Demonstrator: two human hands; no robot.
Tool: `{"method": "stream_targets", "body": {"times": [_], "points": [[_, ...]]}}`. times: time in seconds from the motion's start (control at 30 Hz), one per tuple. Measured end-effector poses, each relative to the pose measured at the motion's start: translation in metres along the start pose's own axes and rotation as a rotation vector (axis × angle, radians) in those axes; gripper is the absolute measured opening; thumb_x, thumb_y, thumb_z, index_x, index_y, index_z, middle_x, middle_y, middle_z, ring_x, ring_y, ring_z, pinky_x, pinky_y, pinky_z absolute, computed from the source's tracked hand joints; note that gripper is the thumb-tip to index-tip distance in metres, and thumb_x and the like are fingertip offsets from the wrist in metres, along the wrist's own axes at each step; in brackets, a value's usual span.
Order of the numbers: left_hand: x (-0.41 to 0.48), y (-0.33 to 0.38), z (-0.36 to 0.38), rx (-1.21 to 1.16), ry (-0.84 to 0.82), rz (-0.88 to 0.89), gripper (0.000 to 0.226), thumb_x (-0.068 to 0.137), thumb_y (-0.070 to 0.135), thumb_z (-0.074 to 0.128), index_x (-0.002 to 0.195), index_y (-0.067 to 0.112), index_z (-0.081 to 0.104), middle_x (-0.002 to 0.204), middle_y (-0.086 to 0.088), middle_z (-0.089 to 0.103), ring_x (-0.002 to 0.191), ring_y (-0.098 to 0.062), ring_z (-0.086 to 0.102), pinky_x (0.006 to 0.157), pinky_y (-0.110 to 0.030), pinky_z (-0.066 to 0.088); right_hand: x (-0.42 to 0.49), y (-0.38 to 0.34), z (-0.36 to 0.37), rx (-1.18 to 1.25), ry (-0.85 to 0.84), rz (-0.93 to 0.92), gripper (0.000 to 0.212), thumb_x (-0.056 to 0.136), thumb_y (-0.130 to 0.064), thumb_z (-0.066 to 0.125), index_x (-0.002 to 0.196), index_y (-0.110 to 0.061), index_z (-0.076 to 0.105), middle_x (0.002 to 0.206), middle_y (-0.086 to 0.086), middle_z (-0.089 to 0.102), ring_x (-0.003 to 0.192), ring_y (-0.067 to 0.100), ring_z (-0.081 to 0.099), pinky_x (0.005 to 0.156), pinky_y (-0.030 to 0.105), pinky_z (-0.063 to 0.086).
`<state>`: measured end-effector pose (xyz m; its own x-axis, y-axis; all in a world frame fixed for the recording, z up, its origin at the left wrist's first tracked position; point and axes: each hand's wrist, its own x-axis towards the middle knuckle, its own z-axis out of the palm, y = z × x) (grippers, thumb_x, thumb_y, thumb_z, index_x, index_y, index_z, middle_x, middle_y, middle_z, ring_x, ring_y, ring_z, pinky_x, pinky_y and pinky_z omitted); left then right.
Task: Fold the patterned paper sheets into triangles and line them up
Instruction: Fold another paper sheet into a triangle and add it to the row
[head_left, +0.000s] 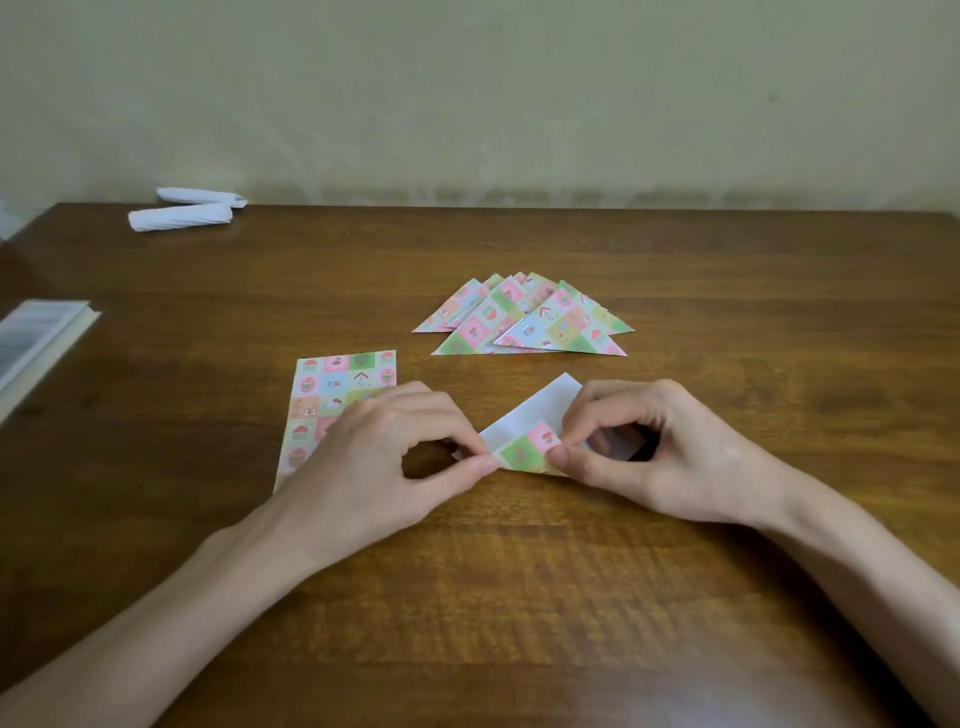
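Head view: pastel-checked patterned paper sheet (530, 415), white underside up, half-folded, lies on the brown wooden counter (519, 597) between both hands. Its turned-up flap is pinched at the left corner by the left hand (379, 457) and at the right corner by the right hand (665, 452). The fold edge runs left to right, equally near each.

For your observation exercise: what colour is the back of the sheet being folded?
Plain white: the sheet's back shows best in the head view.

The table (571, 597) is brown wood with visible grain and a soft sheen. The folded triangles (524, 322) are printed paper, matt; the half-folded sheet (527, 434) shows a plain white back.
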<state>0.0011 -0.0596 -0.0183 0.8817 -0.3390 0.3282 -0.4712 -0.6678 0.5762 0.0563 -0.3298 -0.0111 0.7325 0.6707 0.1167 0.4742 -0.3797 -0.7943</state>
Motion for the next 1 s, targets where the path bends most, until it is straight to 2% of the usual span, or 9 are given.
{"method": "stream_targets", "body": {"times": [0.17,0.27,0.37,0.43,0.6,0.67,0.83,1.0], "points": [[0.001,0.005,0.004,-0.023,-0.001,-0.06,0.01,0.09,0.046,0.07,0.087,0.039,0.077,0.088,0.024,0.069,0.094,-0.008,0.067,0.08,-0.032,0.052,-0.001,0.006,-0.003,-0.016,0.019,-0.001,0.012,0.091,-0.031,0.078,0.08,-0.028,0.074,0.082,-0.003,0.059,0.063,0.021,0.049,0.058,0.036,0.042],[0.0,0.008,0.005,0.015,0.004,-0.083,0.01,0.089,0.045,0.071,0.085,0.038,0.077,0.087,0.024,0.068,0.093,-0.006,0.065,0.079,-0.029,0.05,0.0,0.003,-0.002,-0.048,0.032,-0.012,0.003,0.093,-0.027,0.077,0.09,-0.027,0.076,0.085,-0.006,0.054,0.068,0.018,0.051,0.061,0.024,0.041],[-0.001,0.008,0.004,0.058,0.007,-0.103,0.013,0.089,0.047,0.069,0.086,0.037,0.077,0.088,0.024,0.066,0.095,-0.007,0.063,0.08,-0.028,0.048,0.003,0.001,0.001,-0.077,0.038,-0.011,0.013,0.099,-0.036,0.069,0.09,-0.029,0.074,0.087,0.0,0.056,0.069,0.021,0.051,0.063,0.021,0.039],[-0.001,0.008,0.003,0.067,0.0,-0.122,0.015,0.089,0.049,0.067,0.087,0.038,0.077,0.091,0.024,0.064,0.098,-0.007,0.061,0.082,-0.024,0.046,0.004,0.001,0.002,-0.107,0.052,-0.003,0.018,0.101,-0.04,0.065,0.09,-0.026,0.071,0.087,-0.003,0.057,0.07,0.021,0.052,0.064,0.022,0.04],[-0.001,0.009,0.003,0.114,-0.021,-0.133,0.015,0.092,0.049,0.064,0.087,0.038,0.072,0.093,0.022,0.062,0.102,-0.005,0.057,0.084,-0.012,0.037,0.006,0.0,0.005,-0.123,0.076,0.0,0.017,0.1,-0.042,0.065,0.096,-0.026,0.065,0.084,-0.006,0.057,0.069,0.019,0.052,0.064,0.022,0.04],[-0.001,0.01,0.005,0.133,-0.016,-0.13,0.014,0.094,0.047,0.063,0.086,0.037,0.069,0.092,0.022,0.06,0.099,-0.005,0.056,0.086,-0.011,0.035,0.006,0.0,0.006,-0.104,0.097,0.002,0.022,0.101,-0.044,0.062,0.093,-0.024,0.065,0.079,-0.007,0.056,0.066,0.015,0.049,0.063,0.022,0.039],[0.001,0.011,0.009,0.139,-0.013,-0.105,0.015,0.098,0.043,0.061,0.085,0.035,0.064,0.087,0.02,0.057,0.092,-0.009,0.056,0.086,-0.025,0.04,0.006,0.001,0.009,-0.099,0.132,0.038,0.022,0.101,-0.032,0.067,0.083,-0.021,0.064,0.069,-0.015,0.054,0.059,0.008,0.046,0.059,0.017,0.036],[0.0,0.012,0.005,0.153,-0.001,-0.157,0.016,0.094,0.049,0.06,0.084,0.037,0.066,0.08,0.018,0.057,0.09,-0.009,0.056,0.078,-0.016,0.037,0.009,0.001,0.013,-0.154,0.199,0.052,0.021,0.097,-0.028,0.071,0.079,-0.022,0.064,0.068,-0.011,0.057,0.058,0.009,0.049,0.059,0.014,0.036]]}}
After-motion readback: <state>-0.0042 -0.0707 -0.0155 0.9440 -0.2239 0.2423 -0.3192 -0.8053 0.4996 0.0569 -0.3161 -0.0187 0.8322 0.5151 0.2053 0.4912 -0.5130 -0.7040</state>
